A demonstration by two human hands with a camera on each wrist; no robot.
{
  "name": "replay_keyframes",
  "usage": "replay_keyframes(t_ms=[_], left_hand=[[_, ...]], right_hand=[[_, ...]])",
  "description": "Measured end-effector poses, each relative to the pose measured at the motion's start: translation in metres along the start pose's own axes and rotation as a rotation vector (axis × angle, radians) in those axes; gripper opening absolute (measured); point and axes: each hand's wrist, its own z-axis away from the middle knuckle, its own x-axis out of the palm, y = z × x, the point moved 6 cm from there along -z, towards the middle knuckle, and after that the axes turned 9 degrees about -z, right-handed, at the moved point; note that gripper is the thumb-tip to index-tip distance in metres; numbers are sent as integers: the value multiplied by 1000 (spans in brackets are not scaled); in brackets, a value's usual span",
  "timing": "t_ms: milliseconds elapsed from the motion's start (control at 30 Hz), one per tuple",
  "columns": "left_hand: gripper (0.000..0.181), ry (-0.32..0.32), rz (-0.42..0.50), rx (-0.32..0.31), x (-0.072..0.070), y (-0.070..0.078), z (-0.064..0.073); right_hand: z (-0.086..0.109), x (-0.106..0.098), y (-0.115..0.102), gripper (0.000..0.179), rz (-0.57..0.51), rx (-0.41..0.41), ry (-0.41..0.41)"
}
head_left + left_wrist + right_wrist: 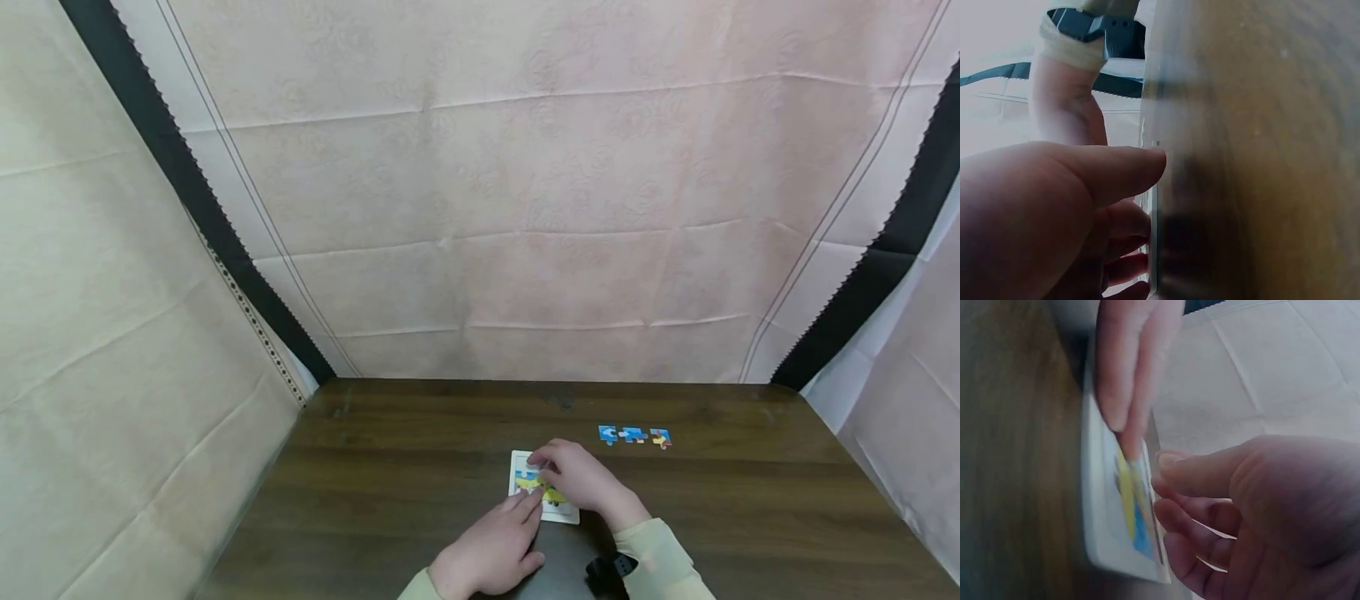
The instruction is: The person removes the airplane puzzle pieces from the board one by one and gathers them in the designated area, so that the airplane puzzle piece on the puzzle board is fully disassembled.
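A small white-framed jigsaw puzzle board [566, 514] with a yellow and blue picture lies on the table. My left hand [491, 546] rests on its lower left part with fairly straight fingers; the thumb stands apart. Over the upper right part of the board my right hand [581, 477] bends its fingers, thumb tip close to the index finger. In the right wrist view, the right thumb [1204, 475] and fingers are beside the board's face [1129, 506]. Whether a piece sits between them cannot be made out. Both hands cover much of the picture.
Three loose jigsaw pieces lie in a row behind the board to the right: a blue one [607, 434], another blue one [633, 435] and a multicoloured one [661, 437]. A grey surface [558, 560] lies between the forearms. Pale cloth walls [525, 250] surround the brown table [375, 467].
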Motion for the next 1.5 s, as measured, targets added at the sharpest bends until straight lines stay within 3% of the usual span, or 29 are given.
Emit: replay_keyframes(t_ms=[233, 567, 833, 1500], left_hand=[[69, 8, -50, -4, 2, 5, 2], [70, -8, -26, 10, 3, 4, 1], [75, -45, 47, 4, 3, 1, 3], [78, -54, 42, -4, 6, -1, 3]], right_hand=[[-2, 8, 2, 17, -2, -1, -19], [-1, 10, -1, 11, 43, -3, -3], [-2, 13, -5, 8, 79, -18, 15], [-7, 14, -2, 7, 40, -1, 24]])
